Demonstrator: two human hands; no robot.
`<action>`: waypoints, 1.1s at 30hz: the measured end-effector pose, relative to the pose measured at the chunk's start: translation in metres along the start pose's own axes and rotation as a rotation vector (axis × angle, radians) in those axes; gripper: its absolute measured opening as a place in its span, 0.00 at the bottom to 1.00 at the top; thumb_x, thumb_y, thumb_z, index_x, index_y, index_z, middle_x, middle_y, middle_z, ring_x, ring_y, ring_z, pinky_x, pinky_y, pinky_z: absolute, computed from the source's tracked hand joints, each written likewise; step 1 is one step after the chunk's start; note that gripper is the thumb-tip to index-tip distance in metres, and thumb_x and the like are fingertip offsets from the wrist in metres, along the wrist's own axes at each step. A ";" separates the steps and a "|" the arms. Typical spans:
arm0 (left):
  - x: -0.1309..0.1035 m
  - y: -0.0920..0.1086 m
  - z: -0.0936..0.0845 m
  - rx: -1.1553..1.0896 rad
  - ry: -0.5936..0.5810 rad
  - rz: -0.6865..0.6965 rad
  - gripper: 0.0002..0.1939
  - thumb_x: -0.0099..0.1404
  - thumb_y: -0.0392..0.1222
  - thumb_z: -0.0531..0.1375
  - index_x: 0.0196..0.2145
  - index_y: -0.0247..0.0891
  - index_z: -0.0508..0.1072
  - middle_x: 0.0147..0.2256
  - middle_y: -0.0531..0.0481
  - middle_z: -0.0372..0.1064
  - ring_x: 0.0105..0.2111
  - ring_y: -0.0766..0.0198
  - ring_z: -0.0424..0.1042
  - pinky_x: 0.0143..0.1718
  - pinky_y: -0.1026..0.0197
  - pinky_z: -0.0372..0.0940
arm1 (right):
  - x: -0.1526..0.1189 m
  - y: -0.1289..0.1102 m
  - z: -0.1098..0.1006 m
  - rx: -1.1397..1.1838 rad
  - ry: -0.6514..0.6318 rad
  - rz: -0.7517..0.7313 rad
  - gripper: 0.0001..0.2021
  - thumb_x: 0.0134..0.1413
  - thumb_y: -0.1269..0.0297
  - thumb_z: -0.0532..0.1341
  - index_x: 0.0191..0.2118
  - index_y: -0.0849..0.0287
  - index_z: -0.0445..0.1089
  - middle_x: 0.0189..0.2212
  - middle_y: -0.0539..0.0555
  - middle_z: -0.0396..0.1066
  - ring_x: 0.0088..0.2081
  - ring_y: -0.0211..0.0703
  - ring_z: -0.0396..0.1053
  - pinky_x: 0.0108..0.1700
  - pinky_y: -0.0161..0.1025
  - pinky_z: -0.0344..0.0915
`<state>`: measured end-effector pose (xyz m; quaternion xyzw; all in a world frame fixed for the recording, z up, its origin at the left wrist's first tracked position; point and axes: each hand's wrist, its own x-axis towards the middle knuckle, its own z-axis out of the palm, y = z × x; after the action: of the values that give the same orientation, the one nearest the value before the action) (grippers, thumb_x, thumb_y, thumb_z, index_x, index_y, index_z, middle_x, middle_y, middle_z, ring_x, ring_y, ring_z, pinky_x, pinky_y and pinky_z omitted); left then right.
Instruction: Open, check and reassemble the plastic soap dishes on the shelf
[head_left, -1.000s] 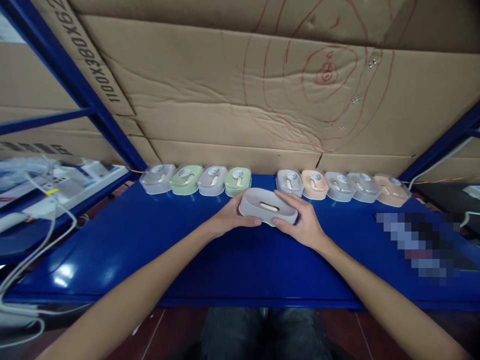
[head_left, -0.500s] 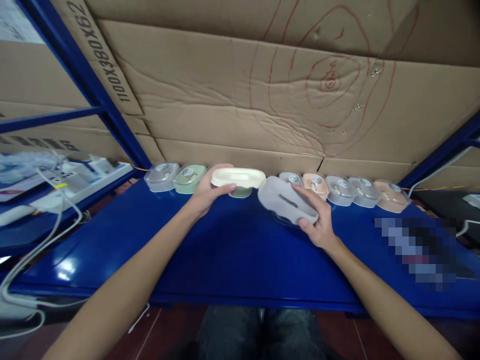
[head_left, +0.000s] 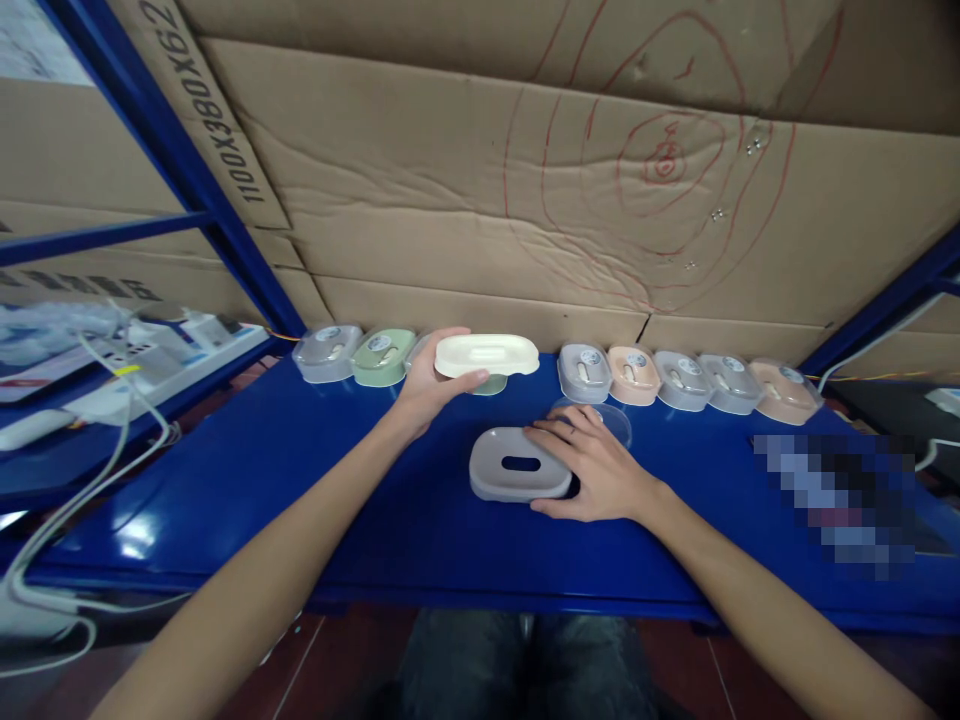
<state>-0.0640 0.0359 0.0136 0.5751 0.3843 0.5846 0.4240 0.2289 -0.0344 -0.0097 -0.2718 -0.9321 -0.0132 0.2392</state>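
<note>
My left hand (head_left: 442, 380) grips a cream oval dish (head_left: 495, 352) by its left end, thumb at the front, and holds it above the table. On the blue table lies a grey oval dish (head_left: 487, 475) with a long slot in its middle. My right hand (head_left: 589, 465) is closed round the right end of this grey dish, fingers over the rim and thumb at the near side. Behind those fingers lies a clear plastic lid (head_left: 619, 425), partly hidden. A green box (head_left: 491, 384) shows just below the cream dish.
Along the back of the table (head_left: 405, 550) stand several lidded boxes, among them a green box (head_left: 384, 358), a grey box (head_left: 583, 375) and a peach box (head_left: 784, 392). A cardboard wall (head_left: 420, 180) rises behind. Cables and a power strip (head_left: 217, 345) are at left.
My right hand has brought the grey dish down and leftward onto the table, uncovering the clear lid. My left hand with the cream dish has shifted slightly right.
</note>
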 end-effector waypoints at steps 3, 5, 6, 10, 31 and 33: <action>-0.004 -0.001 0.004 0.027 -0.035 -0.031 0.45 0.48 0.52 0.82 0.59 0.43 0.71 0.52 0.43 0.76 0.48 0.51 0.79 0.41 0.55 0.78 | 0.000 -0.001 0.000 -0.008 -0.032 0.021 0.43 0.61 0.36 0.69 0.71 0.61 0.69 0.58 0.67 0.78 0.61 0.70 0.68 0.63 0.67 0.65; -0.006 -0.002 0.006 0.023 -0.061 -0.033 0.45 0.48 0.51 0.83 0.59 0.43 0.70 0.55 0.42 0.76 0.52 0.49 0.78 0.45 0.53 0.79 | 0.000 -0.001 0.000 0.007 -0.036 0.031 0.44 0.59 0.36 0.71 0.71 0.61 0.69 0.59 0.67 0.77 0.61 0.69 0.68 0.63 0.68 0.65; -0.007 -0.002 0.007 0.018 -0.075 -0.030 0.45 0.48 0.50 0.83 0.59 0.43 0.70 0.56 0.42 0.75 0.54 0.48 0.78 0.48 0.52 0.79 | 0.000 -0.002 0.000 0.019 -0.030 0.035 0.45 0.59 0.36 0.71 0.72 0.61 0.68 0.60 0.67 0.76 0.61 0.69 0.68 0.63 0.68 0.66; -0.009 -0.001 0.009 -0.007 -0.121 -0.044 0.46 0.47 0.47 0.83 0.60 0.43 0.71 0.58 0.41 0.75 0.57 0.46 0.76 0.55 0.48 0.76 | 0.001 -0.003 0.001 0.079 0.046 0.047 0.45 0.57 0.35 0.72 0.70 0.58 0.67 0.61 0.66 0.75 0.59 0.67 0.71 0.62 0.66 0.69; -0.025 0.011 0.018 -0.209 -0.382 -0.153 0.44 0.49 0.41 0.83 0.62 0.52 0.76 0.62 0.45 0.74 0.59 0.48 0.76 0.51 0.56 0.75 | 0.001 0.004 -0.005 0.101 0.470 0.157 0.14 0.78 0.63 0.59 0.62 0.53 0.76 0.42 0.58 0.81 0.41 0.52 0.78 0.45 0.52 0.76; -0.024 0.012 0.018 -0.307 -0.393 -0.227 0.41 0.54 0.47 0.82 0.63 0.52 0.76 0.64 0.44 0.73 0.60 0.47 0.75 0.54 0.55 0.75 | 0.000 0.005 -0.005 0.097 0.468 0.147 0.14 0.78 0.64 0.60 0.62 0.53 0.75 0.43 0.58 0.81 0.43 0.53 0.79 0.46 0.52 0.76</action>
<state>-0.0470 0.0083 0.0167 0.5597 0.2635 0.4621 0.6354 0.2335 -0.0307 -0.0060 -0.3167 -0.8285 -0.0139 0.4617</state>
